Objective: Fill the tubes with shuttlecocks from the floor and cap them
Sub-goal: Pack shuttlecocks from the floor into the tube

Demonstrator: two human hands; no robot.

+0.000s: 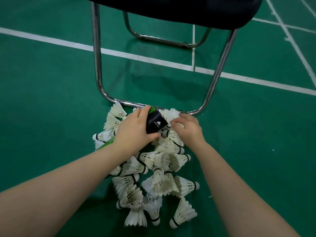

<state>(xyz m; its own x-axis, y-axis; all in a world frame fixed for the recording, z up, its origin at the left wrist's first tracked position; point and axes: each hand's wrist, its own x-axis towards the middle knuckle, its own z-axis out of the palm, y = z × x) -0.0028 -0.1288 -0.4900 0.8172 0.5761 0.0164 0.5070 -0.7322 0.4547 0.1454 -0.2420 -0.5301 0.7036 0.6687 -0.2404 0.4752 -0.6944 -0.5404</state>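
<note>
Shuttlecocks [160, 183] lie heaped on the green floor [51, 100]. Fingers of the left hand [135, 129] curl round a black tube [155, 123] at the pile's far end; right hand [188, 129] fingers pinch a shuttlecock [171, 114] just right of it.

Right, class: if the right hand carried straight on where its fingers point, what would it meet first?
Most likely the shuttlecock beside the black tube in the left hand; the right hand may already touch it.
</note>
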